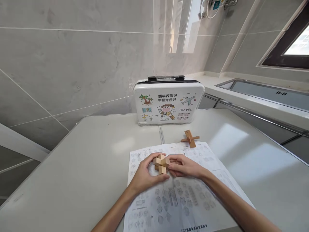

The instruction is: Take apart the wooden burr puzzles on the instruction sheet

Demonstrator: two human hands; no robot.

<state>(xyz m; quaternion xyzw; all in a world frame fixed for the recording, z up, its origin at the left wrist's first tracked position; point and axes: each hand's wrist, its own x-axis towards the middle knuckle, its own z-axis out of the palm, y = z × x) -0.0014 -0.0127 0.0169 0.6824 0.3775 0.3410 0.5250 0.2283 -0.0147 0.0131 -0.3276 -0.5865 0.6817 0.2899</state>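
A pale wooden burr puzzle (161, 163) made of crossed blocks is held between both my hands just above a printed instruction sheet (178, 196). My left hand (144, 175) curls round its left side, fingers and thumb pinched on the blocks. Gripping the right side is my right hand (185, 166), with its fingers closed on the wood. A second, darker wooden cross puzzle (190, 139) lies on the table beyond the sheet's far edge, apart from both hands.
A white cartoon-printed case (168, 101) with a black handle stands against the tiled wall at the back of the grey table (79, 167). A counter with a sink (263, 91) runs along the right. A window is at the top right.
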